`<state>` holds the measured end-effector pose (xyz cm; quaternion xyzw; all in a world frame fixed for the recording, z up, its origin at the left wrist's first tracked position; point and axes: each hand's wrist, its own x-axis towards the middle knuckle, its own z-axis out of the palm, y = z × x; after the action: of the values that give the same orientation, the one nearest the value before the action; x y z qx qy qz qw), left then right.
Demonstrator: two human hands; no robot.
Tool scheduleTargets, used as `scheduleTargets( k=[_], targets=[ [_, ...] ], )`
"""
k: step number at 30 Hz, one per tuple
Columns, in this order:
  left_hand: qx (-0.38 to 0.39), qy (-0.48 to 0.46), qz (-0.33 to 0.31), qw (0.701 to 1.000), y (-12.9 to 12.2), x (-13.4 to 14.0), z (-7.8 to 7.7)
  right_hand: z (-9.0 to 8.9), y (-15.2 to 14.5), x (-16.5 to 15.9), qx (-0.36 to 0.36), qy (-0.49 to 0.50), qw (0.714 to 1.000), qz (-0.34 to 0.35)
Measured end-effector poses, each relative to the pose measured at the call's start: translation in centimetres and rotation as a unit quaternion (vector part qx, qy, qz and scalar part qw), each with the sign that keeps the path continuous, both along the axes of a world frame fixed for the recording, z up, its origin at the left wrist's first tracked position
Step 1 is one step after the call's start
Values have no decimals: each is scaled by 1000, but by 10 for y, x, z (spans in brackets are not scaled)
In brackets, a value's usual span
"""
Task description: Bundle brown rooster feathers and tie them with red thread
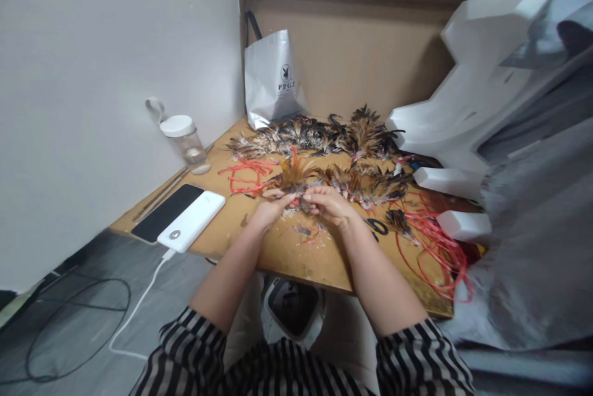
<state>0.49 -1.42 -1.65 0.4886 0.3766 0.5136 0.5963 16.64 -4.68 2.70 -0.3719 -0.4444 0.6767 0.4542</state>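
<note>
A bundle of brown feathers [294,175] stands up from between my two hands, with some red at its base. My left hand [274,207] is closed on the base of this bundle. Beside it, my right hand [328,203] pinches at the same base, apparently on a small dark feather whose edges I cannot make out. Just right of my hands lies a row of brown feather bunches [370,183], and behind them a longer heap of dark feathers [306,136]. Feather scraps [309,233] are scattered on the table in front of my fingers.
Red plastic strips [250,176] lie to the left, and a tangle of red strips [438,241] to the right, near black-handled scissors [377,226]. A phone [162,217], white power bank [192,222], bottle [188,146], silver bag [271,84] and white foam [463,81] surround the work area.
</note>
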Motion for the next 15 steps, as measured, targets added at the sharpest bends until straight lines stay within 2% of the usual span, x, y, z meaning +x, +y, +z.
scheduleTargets(
  k=[3,7,11,15],
  targets=[
    [3,-30,-20,999,1,-1,2,5,0,6,7,64,997,-49],
    [-46,-67,3,997,-3,-12,10,8,6,23,20,158,977,-143],
    [-69,-76,20,995,-8,-42,11,8,10,39,52,232,952,-193],
    [-80,-15,46,996,-11,-77,8,9,9,46,90,274,932,-221]
  ],
)
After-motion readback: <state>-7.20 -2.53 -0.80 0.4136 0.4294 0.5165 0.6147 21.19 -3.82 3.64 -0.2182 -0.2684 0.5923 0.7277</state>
